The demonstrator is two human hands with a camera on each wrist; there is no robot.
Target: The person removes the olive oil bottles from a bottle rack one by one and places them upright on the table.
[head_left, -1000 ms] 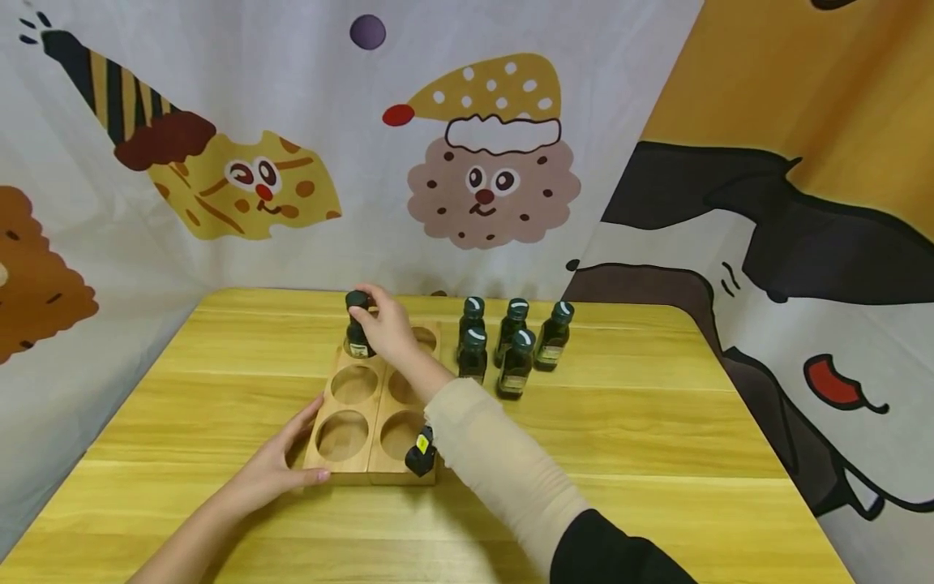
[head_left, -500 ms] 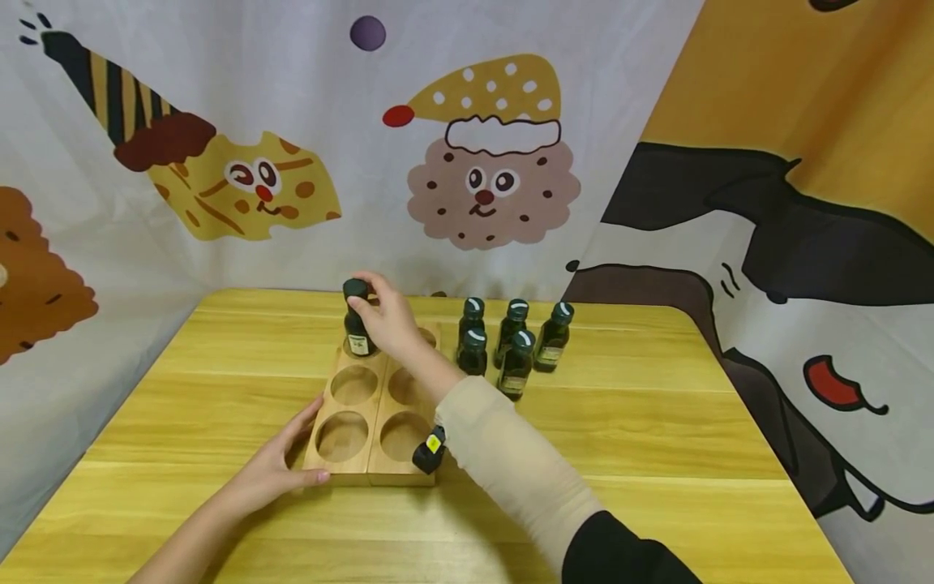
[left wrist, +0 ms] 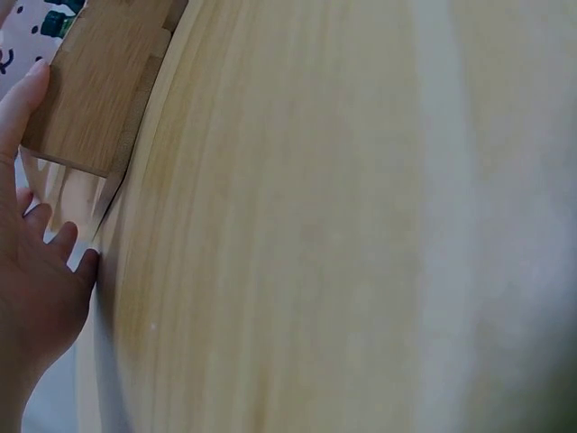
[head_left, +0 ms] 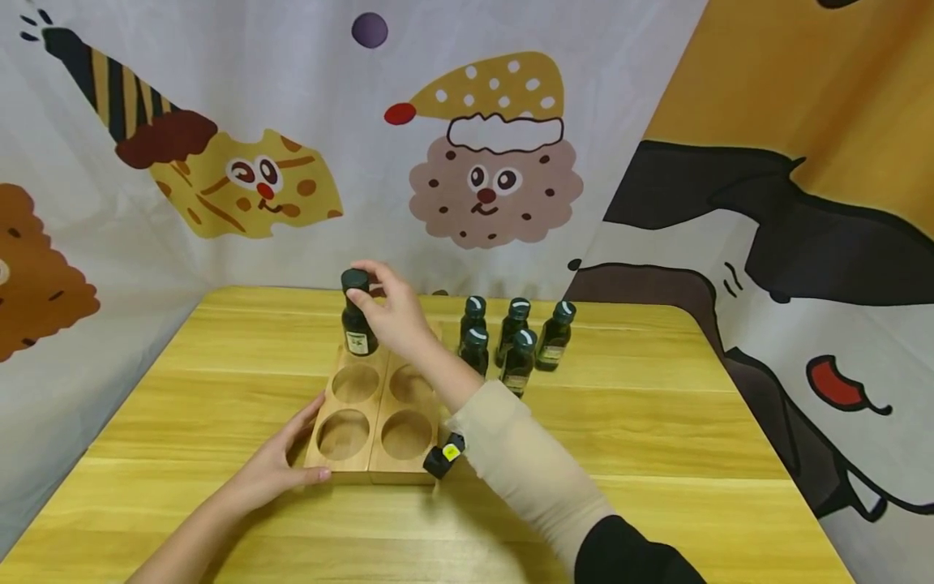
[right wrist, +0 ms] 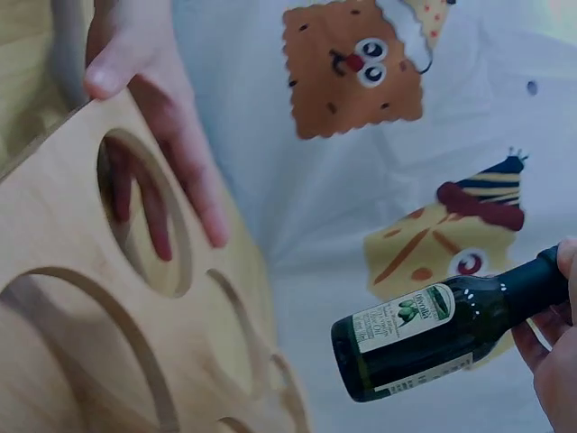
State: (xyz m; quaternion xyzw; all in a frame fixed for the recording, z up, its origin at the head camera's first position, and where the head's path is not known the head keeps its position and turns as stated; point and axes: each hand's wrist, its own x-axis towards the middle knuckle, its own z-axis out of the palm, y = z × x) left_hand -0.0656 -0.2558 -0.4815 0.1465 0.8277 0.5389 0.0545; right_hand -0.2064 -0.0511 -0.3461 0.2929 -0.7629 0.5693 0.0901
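Note:
My right hand pinches the dark green cap of a small olive oil bottle with thumb and fingers. Held upright, the bottle hangs just above the far left hole of a wooden rack. Its label with green olives faces the right wrist camera, where the whole glass body appears out of the rack. At the rack's near left corner rests my left hand. Its thumb touches the front face and its rather straight fingers lie along the left side. The forearm partly hides the rack's far right hole.
Several matching bottles stand grouped on the table right of the rack. My right forearm passes close in front of them. A printed cloth hangs behind the table. A small black device sits at my right wrist.
My right hand has risen slightly, lifting the bottle up out of the far left hole. The forearm has shifted a little right. My left hand and the rack stay in place.

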